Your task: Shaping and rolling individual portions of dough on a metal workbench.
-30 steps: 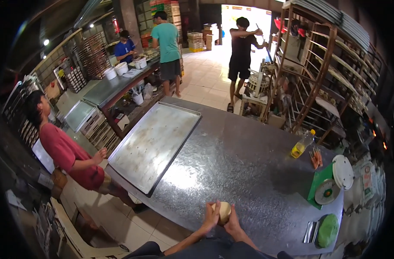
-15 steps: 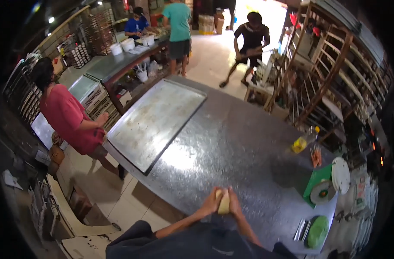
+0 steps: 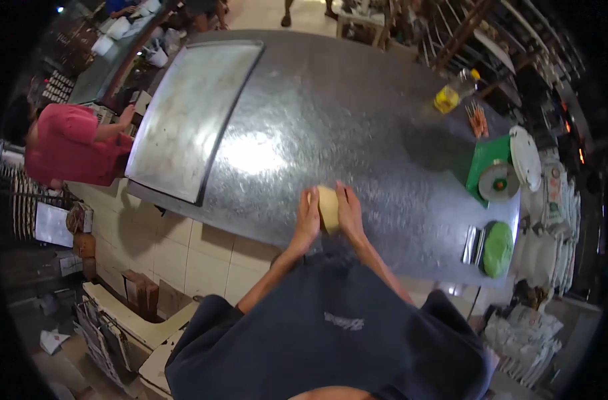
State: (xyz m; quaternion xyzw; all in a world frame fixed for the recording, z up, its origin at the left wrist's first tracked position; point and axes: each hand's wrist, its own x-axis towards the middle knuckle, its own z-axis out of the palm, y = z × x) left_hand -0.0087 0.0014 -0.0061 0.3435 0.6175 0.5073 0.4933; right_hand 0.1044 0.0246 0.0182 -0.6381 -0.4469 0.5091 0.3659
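My left hand (image 3: 308,217) and my right hand (image 3: 349,215) are closed round a pale yellow lump of dough (image 3: 328,207) on the near part of the steel table (image 3: 317,113). Fingers press on either side of it. Beyond them, to the left, lies a large metal baking tray (image 3: 187,113). To the right stand a green scale (image 3: 480,170) with a white round plate, and near the edge a green wrapped item (image 3: 498,248) beside thin metal bars (image 3: 474,245).
A person in a red shirt (image 3: 74,143) stands at the table's left end. Other people appear beyond the far edge. A bottle of yellow liquid (image 3: 448,98) and a reddish bundle (image 3: 477,121) sit back right. Metal racks (image 3: 490,40) stand behind, white sacks (image 3: 554,200) at right.
My view has tipped down, so the table and my hands sit higher in the picture and more of my body shows. The man in black has bent lower half a second ago and now is mostly cropped.
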